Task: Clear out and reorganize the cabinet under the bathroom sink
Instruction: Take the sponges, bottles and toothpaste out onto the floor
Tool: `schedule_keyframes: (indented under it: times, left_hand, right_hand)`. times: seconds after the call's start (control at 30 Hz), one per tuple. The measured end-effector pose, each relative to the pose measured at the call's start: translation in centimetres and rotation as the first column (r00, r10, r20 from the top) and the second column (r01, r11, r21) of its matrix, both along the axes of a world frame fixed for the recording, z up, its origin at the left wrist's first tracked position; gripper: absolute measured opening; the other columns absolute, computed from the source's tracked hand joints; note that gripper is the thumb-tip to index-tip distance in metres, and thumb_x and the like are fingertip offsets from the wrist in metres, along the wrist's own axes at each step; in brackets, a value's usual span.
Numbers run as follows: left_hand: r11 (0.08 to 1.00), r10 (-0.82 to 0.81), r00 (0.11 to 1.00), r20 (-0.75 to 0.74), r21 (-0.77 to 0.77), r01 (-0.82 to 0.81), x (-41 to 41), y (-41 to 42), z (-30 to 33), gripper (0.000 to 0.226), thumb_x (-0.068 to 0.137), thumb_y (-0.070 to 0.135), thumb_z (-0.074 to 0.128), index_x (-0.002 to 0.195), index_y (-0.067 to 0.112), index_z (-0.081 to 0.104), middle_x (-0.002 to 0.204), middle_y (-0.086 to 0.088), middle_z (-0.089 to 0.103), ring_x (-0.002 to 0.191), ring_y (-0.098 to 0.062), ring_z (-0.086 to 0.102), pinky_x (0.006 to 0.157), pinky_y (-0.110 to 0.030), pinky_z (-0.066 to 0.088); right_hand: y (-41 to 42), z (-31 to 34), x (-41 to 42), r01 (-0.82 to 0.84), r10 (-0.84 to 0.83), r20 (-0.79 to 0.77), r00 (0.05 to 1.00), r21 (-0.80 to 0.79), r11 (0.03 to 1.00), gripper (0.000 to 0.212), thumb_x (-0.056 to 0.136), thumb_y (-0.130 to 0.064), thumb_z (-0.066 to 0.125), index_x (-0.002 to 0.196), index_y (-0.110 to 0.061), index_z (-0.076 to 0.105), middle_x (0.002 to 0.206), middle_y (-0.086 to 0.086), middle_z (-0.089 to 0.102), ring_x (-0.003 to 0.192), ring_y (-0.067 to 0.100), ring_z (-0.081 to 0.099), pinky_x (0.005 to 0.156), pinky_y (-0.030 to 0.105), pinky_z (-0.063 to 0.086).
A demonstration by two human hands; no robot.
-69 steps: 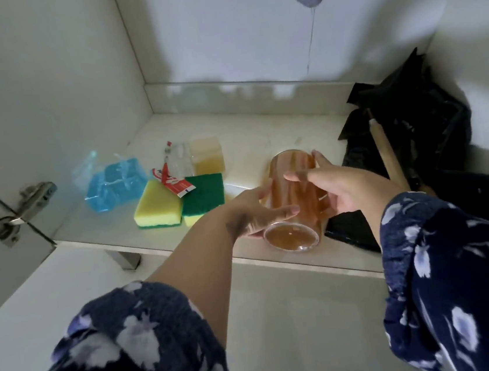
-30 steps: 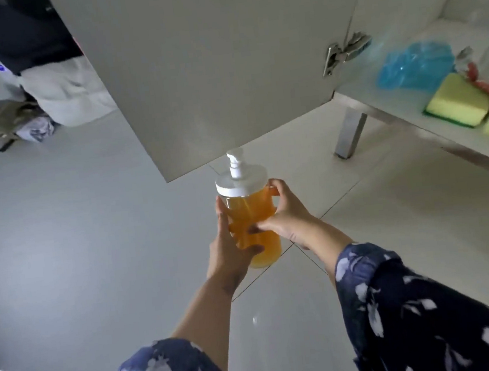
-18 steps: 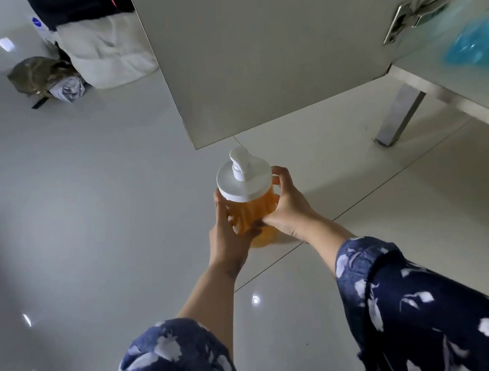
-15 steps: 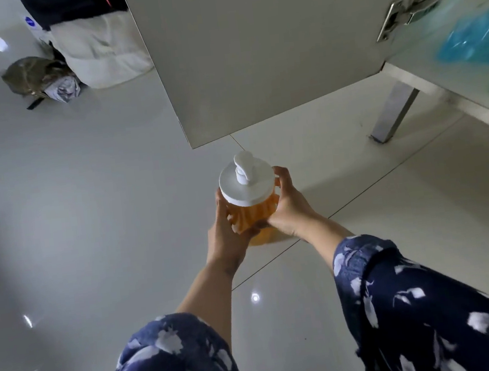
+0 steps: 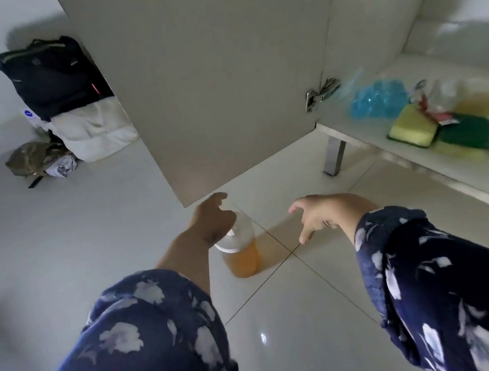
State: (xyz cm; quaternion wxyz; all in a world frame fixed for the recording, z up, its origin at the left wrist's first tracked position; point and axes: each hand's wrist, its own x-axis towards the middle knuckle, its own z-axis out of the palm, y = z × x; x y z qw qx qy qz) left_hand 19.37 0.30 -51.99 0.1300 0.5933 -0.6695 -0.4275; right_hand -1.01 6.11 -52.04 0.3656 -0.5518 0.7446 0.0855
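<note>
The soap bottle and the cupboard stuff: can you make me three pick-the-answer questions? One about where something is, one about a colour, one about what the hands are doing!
1. Where does the soap bottle stand?
A. on the cabinet shelf
B. on the floor tiles
C. on the black bag

2. What colour is the liquid in it?
A. orange
B. blue
C. green

3. What are the left hand and right hand doing?
A. both grip the bottle
B. only the right one grips it
C. both are open, holding nothing

Answers:
1 B: its base sits on the floor, in front of the open cabinet door.
2 A: the lower half shows orange.
3 C: the fingers are spread and the right hand is clear of the bottle.
</note>
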Motion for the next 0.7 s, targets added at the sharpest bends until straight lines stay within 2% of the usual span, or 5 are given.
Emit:
schedule_keyframes:
  times: [0.03,0.13,0.2,0.5,0.7]
  left_hand:
    - [0.999,-0.039,0.999,0.01,-0.016,0.039,-1.4,-0.1,1.3,0.056,0.088,0.005,0.051,0.142,0.017,0.041,0.146,-0.007,0.041,0.13,-0.025,0.044,0.101,-0.028,0.037]
    - [0.989,-0.15,0.989,-0.011,-0.006,0.15,-6.5,0.1,4.5,0.049,0.09,0.01,0.051,0.138,0.016,0.045,0.142,-0.008,0.047,0.124,-0.024,0.05,0.091,-0.023,0.04]
    - [0.972,-0.233,0.972,-0.031,0.006,0.233,-10.4,1.0,6.1,0.046,0.091,0.009,0.049,0.137,0.015,0.046,0.141,-0.01,0.049,0.123,-0.024,0.05,0.088,-0.022,0.039]
    - [0.866,-0.5,0.863,-0.077,-0.047,0.498,-26.0,6.1,9.0,0.047,0.089,0.004,0.047,0.135,0.016,0.049,0.133,-0.01,0.053,0.116,-0.025,0.053,0.084,-0.028,0.045]
    - [0.822,-0.567,0.822,-0.042,-0.086,0.563,-34.2,5.8,7.5,0.046,0.09,0.006,0.05,0.134,0.017,0.05,0.134,-0.009,0.054,0.118,-0.024,0.053,0.09,-0.028,0.043]
  right_hand:
    - [0.5,1.6,-1.2,0.023,-0.024,-0.023,0.999,-0.012,1.0,0.083,0.074,-0.026,0.079,0.143,-0.025,0.033,0.14,0.001,0.049,0.09,0.02,0.056,0.064,0.029,0.044]
    - [2.4,5.9,-5.2,0.091,-0.102,-0.113,0.988,-0.092,0.992,0.08,0.076,-0.029,0.077,0.144,-0.024,0.033,0.142,0.001,0.048,0.118,0.027,0.054,0.097,0.04,0.045]
    - [4.3,8.3,-7.9,0.139,-0.156,-0.139,0.978,-0.127,0.982,0.076,0.08,-0.027,0.074,0.145,-0.02,0.033,0.142,0.004,0.047,0.126,0.028,0.048,0.105,0.04,0.04]
    - [12.6,11.2,-19.6,0.411,-0.453,-0.213,0.866,-0.213,0.886,0.063,0.089,-0.025,0.064,0.145,-0.02,0.037,0.148,0.006,0.038,0.132,0.026,0.043,0.105,0.033,0.039]
    - [13.2,10.2,-27.3,0.564,-0.659,-0.176,0.731,-0.386,0.73,0.048,0.092,-0.028,0.054,0.136,-0.012,0.045,0.137,0.011,0.051,0.121,0.03,0.052,0.089,0.03,0.043]
